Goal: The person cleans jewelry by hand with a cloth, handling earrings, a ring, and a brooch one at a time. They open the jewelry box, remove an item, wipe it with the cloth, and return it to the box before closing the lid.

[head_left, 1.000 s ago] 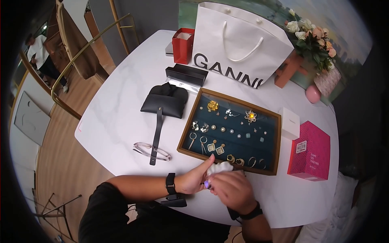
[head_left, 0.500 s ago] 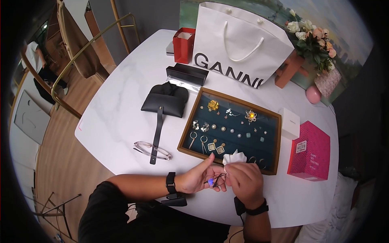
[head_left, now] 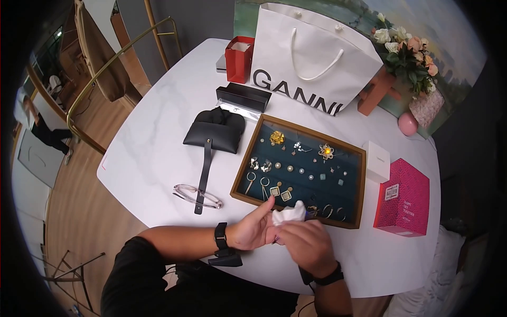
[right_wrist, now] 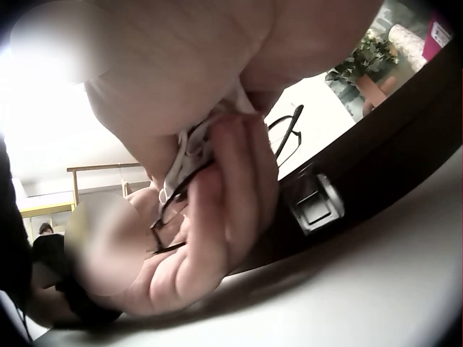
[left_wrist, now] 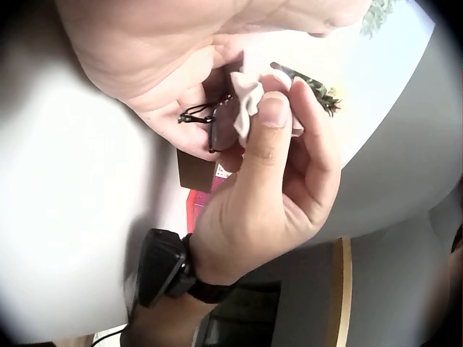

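Observation:
My left hand [head_left: 252,231], palm turned up, holds a pair of dark thin-framed glasses [left_wrist: 226,124], its fingers curled about the frame in the right wrist view. A crumpled white cloth [head_left: 289,214] covers part of the glasses. My right hand [head_left: 308,245] pinches this cloth between thumb and fingers against a lens, as the left wrist view shows. From above, the right hand hides most of the glasses. Both hands are just in front of a wooden display case [head_left: 244,165] of earrings and brooches, and the cloth overlaps its near edge in the head view.
Left of the case lie clear-framed glasses [head_left: 217,205] across the strap of a black pouch [head_left: 214,134]. Behind are a black box [head_left: 244,98], a red box [head_left: 239,63] and a large white bag [head_left: 311,58]. A white box [head_left: 377,162] and pink box [head_left: 405,201] stand right.
Half a second ago the right hand held the cloth farther right, with the glasses bare over the left palm. Now hand and cloth are back left, over the glasses.

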`<state>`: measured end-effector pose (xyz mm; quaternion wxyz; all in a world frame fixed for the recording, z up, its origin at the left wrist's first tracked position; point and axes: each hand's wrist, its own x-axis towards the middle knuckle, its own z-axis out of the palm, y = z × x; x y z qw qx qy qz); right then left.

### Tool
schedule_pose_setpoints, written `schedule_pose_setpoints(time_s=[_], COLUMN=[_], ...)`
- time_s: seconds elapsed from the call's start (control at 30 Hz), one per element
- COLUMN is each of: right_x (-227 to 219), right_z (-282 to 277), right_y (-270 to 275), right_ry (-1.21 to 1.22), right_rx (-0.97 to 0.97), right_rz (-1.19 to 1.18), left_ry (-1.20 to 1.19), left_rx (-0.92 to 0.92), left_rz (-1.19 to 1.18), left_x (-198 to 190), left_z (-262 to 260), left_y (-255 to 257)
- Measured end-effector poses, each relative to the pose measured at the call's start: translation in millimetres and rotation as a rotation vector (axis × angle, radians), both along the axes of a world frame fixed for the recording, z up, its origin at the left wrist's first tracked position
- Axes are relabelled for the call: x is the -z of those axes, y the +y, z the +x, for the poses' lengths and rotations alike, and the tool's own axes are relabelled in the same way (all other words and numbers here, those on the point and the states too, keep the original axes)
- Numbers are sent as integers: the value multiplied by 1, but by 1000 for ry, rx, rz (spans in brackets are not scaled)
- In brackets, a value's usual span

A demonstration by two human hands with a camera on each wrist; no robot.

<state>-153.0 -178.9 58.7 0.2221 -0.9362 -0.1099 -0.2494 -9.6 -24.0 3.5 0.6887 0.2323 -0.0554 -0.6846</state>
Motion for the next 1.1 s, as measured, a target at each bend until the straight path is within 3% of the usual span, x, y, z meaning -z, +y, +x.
schedule_pose_setpoints(time_s=[0.13,0.27,0.43,0.53,0.6,0.73,0.83,0.93,1.1], right_x=[4,6,7,8,9,8,2,3,3], right_z=[2,2,4,2,3,4,3,1,2], right_y=[-18,-19,-3,6,13,20,5,-11,-26], right_ry=[-46,-75,-36,15,50,46,43,-9,-49], right_rx=[189,340,163,-17,-104,-108,-37,94,298], right_rz=[65,134,118,106,100,134,74,46,96], left_ry=[-87,-147,-64,7,9,31,91,98,-42], left_rx=[161,177,137,-35,2,68,-28,121,223], left_rz=[-166,-145,-111,93,-14,-123,50,-162,-143], left_x=[13,9,24,-15,10,15,-5,18,8], left_z=[6,6,5,-5,0,7,0,5,9], left_y=[0,0,3,-2,-2,-1,-2,-3,-2])
